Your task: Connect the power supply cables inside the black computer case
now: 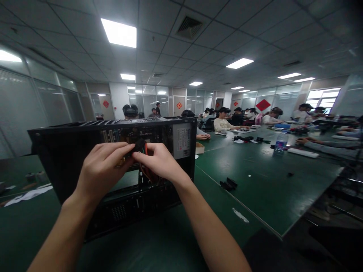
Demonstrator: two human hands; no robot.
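Note:
An open black computer case [85, 126] stands on the green table, its side facing me. Inside, at the upper right, sits a power supply [182, 141] with a label; a circuit board [147, 133] shows behind my fingers. My left hand [103, 164] is closed, fingertips pinching a black cable piece [140, 144]. My right hand [161, 160] is pinching the same piece from the right, thumb below it. Coloured wires [147, 173] hang under my fingers inside the case. The cable's end is hidden by my fingers.
To the right, black parts [229, 184] and a scrap of white plastic [240, 215] lie on the table [255, 189]. Beyond are a water bottle [281, 142], a white bar [303, 153] and seated people. White paper [30, 194] lies left of the case.

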